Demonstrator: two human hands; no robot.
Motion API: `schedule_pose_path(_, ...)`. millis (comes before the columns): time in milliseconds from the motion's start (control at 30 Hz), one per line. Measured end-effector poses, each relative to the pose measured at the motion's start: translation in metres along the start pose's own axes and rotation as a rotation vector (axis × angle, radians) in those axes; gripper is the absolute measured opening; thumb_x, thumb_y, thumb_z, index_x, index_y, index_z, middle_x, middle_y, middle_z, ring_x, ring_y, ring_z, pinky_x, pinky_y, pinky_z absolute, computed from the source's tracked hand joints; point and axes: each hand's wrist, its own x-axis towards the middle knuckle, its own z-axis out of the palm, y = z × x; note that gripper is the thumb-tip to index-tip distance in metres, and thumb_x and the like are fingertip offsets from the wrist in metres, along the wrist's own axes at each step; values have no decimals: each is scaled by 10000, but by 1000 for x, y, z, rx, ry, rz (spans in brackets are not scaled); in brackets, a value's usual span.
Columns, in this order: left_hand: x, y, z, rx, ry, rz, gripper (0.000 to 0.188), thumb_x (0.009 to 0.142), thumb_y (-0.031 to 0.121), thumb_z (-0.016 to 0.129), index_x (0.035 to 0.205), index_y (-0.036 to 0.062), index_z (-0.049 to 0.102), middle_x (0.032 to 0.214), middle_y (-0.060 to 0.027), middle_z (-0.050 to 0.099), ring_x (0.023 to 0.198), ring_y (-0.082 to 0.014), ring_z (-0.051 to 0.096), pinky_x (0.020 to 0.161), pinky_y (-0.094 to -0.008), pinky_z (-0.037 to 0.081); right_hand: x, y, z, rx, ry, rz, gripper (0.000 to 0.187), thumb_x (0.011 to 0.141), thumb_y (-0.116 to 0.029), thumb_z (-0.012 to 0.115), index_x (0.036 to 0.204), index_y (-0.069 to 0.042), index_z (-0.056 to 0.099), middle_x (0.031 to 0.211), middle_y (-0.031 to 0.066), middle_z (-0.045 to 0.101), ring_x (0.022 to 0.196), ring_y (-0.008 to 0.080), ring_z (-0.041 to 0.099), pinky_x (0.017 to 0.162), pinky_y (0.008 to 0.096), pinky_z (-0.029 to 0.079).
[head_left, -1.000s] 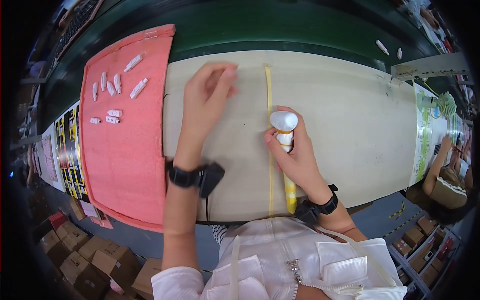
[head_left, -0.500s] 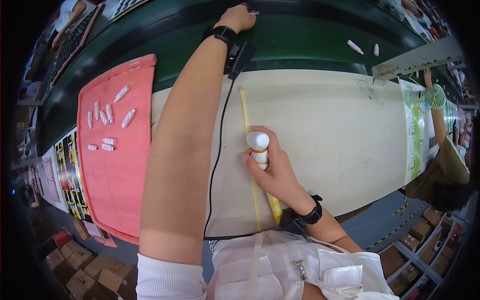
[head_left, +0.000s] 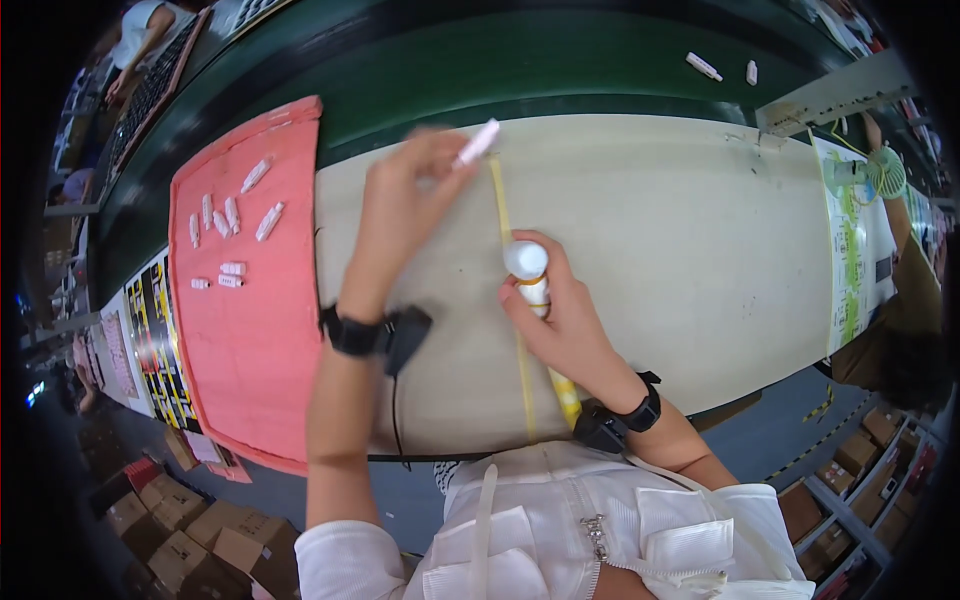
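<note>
My left hand [head_left: 400, 200], blurred by motion, pinches a slim white capped tube [head_left: 478, 143] over the far part of the pale work surface [head_left: 690, 260]. Closed round a white cylindrical thing [head_left: 535, 295] is my right hand [head_left: 570, 325], near the middle of the surface. That thing has a round white end facing up and orange bands below it; its exact kind cannot be made out. A yellow and white patterned length [head_left: 565, 395] shows below the right palm, beside the wrist. Several similar small white tubes [head_left: 269, 221] lie scattered on the pink mat [head_left: 250, 370] at left.
A dark green conveyor belt [head_left: 600, 60] runs along the far side, with two small tubes [head_left: 704, 67] on it at right. A metal bar [head_left: 835, 95] juts in beside a green fan [head_left: 885, 172]. Yellow tape [head_left: 526, 385] crosses the surface. Another person sits at far right.
My left hand has drawn back from the conveyor belt toward me, bringing a small white tube over the pale surface. My right hand keeps its grip on the white cylindrical thing.
</note>
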Motion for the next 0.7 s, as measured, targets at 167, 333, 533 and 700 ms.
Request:
schedule_pose_path(167, -92, 24, 7, -9, 133, -154, 134, 805, 59, 821, 928, 26, 778, 879, -102, 728, 771, -193, 691, 702, -318, 560, -9, -13, -2, 3, -62, 22, 450, 1041, -144, 535, 1459, -65, 388, 922, 61, 669, 552, 93, 561, 516, 273, 472)
schedule_pose_path(333, -129, 16, 23, 34, 169, -182, 181, 759, 68, 839, 933, 65, 789, 799, -50, 671, 713, -205, 642, 675, -344, 497, -12, -16, 4, -145, -137, -8, 434, 1064, -166, 482, 1468, -45, 377, 874, 66, 652, 530, 103, 554, 497, 264, 457)
schedule_pose_path(533, -135, 8, 30, 79, 224, -30, 170, 731, 94, 841, 895, 94, 795, 781, -9, 658, 693, -203, 609, 667, -354, 408, -9, -26, 4, -312, -156, 33, 432, 1066, -165, 478, 1468, -43, 376, 846, 83, 646, 539, 121, 578, 504, 262, 453)
schedule_pose_path(700, -137, 6, 32, 87, 221, -4, 176, 719, 94, 839, 889, 95, 794, 780, -19, 657, 698, -210, 616, 657, -355, 412, -15, -31, 10, -275, -33, -68, 414, 1068, -170, 474, 1450, -38, 385, 831, 84, 643, 545, 121, 584, 500, 261, 442)
